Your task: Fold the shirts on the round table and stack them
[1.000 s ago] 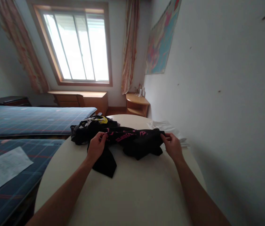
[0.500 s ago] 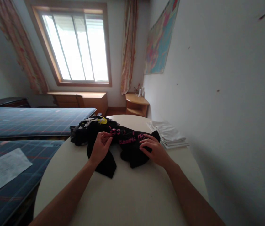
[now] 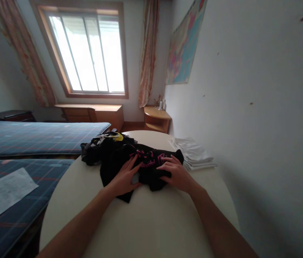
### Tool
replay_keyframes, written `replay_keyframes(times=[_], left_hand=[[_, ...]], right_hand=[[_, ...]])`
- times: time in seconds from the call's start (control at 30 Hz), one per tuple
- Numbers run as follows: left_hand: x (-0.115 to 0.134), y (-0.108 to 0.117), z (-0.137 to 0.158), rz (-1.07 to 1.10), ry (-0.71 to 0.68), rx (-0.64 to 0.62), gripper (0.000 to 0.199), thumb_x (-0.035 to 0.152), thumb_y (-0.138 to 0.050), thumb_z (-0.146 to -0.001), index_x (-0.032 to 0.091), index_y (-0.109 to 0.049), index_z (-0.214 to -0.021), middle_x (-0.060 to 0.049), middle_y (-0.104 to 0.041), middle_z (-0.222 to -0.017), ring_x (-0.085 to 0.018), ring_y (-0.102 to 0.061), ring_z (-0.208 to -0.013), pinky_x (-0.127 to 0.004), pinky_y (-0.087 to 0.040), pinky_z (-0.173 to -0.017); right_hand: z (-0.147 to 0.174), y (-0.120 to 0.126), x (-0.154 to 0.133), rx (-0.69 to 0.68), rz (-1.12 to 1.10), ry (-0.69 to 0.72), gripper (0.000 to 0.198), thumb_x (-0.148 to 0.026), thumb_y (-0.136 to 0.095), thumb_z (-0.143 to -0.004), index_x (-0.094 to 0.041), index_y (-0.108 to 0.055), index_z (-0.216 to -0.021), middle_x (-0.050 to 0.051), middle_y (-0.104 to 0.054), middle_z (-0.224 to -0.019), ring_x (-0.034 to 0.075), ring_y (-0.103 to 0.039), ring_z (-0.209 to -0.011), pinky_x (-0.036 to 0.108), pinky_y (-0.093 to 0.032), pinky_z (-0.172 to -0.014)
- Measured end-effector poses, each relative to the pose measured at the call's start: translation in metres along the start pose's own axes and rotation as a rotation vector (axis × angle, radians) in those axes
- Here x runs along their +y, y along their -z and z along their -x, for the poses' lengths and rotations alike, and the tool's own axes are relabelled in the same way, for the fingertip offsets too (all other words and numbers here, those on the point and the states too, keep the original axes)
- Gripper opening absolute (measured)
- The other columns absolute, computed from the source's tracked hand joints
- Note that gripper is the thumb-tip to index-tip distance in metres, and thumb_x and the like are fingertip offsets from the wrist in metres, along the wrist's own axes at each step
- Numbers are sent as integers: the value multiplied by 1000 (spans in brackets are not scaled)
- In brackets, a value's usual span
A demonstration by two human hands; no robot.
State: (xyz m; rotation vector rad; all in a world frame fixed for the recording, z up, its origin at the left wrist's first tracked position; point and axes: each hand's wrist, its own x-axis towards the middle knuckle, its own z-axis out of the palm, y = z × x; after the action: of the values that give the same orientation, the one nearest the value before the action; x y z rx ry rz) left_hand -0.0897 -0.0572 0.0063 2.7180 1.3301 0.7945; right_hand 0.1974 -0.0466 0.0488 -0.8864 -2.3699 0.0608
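The round, pale tabletop (image 3: 154, 222) runs toward the viewer, bare in its near part, with both forearms reaching in over it from the near side. The left hand (image 3: 124, 179) lies palm down on the black garment (image 3: 150, 175), its fingers open and spread, the fingertips at the left part of the pink print. The right hand (image 3: 178, 175) rests on the garment's right part, its fingers parted and slightly bent over the print, open rather than closed on a fold.

The garment lies crumpled across the middle of the tabletop, toward the far edge; one black corner points to the near side, below the left hand. Touching it at the far left edge of the tabletop is a dark clothing heap (image 3: 90, 154) with white and yellow markings. Just beyond the right hand, near the far right edge, sits a stack of folded white cloth (image 3: 195, 156).

Past the left edge, a printed sheet of paper (image 3: 3, 197) lies on the nearer plaid mattress (image 3: 51, 173), with a second plaid mattress (image 3: 38, 138) behind. Farther back stand a wooden desk (image 3: 110, 113) under the window (image 3: 86, 53) and a corner shelf (image 3: 158, 113) below a wall map (image 3: 182, 50).
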Motion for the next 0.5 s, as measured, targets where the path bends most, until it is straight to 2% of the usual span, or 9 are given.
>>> replay_keyframes(times=[0.07,0.13,0.23,0.3,0.4,0.5], left_hand=[[1,-2,0,-33,4,-6,76,25,-78,-74,21,-47,-144,-16,-16,-164,-38,-23,-148,-54,-31,-118],[2,-3,-1,-55,18,22,62,24,-76,-76,20,-56,-134,-15,-25,-162,-37,-30,-146,-53,-33,-117],[3,-6,-3,-71,36,81,49,19,-73,-79,21,-60,-126,-13,-35,-158,-35,-38,-141,-53,-37,-114],[3,-7,-4,-68,51,115,42,16,-70,-81,21,-62,-122,-12,-41,-154,-33,-43,-139,-52,-39,-113],[3,-7,-8,-32,91,174,19,15,-61,-88,21,-66,-106,-9,-55,-142,-29,-52,-131,-49,-43,-109],[3,-5,-11,38,150,245,10,20,-55,-93,21,-64,-95,-8,-67,-124,-26,-60,-118,-45,-47,-103]], right_hand=[[0,1,7,109,-28,-117,14,-29,-63,-88,-26,-70,-100,4,-74,-96,24,-66,-103,47,-43,-101],[3,6,19,312,-46,-317,20,-38,-58,-91,-22,-68,-99,6,-73,-92,23,-67,-86,39,-51,-83],[11,15,40,581,-22,-600,35,-53,-55,-90,-20,-66,-95,7,-71,-83,23,-65,-73,35,-50,-68],[17,15,53,628,-6,-688,37,-54,-57,-86,-18,-65,-93,8,-70,-83,24,-64,-71,36,-50,-67],[21,11,65,614,1,-679,39,-42,-59,-82,-15,-64,-109,12,-69,-93,24,-63,-73,40,-53,-71],[19,9,58,640,103,-492,46,-24,-49,-82,-14,-57,-127,16,-63,-114,27,-62,-98,46,-51,-90]])
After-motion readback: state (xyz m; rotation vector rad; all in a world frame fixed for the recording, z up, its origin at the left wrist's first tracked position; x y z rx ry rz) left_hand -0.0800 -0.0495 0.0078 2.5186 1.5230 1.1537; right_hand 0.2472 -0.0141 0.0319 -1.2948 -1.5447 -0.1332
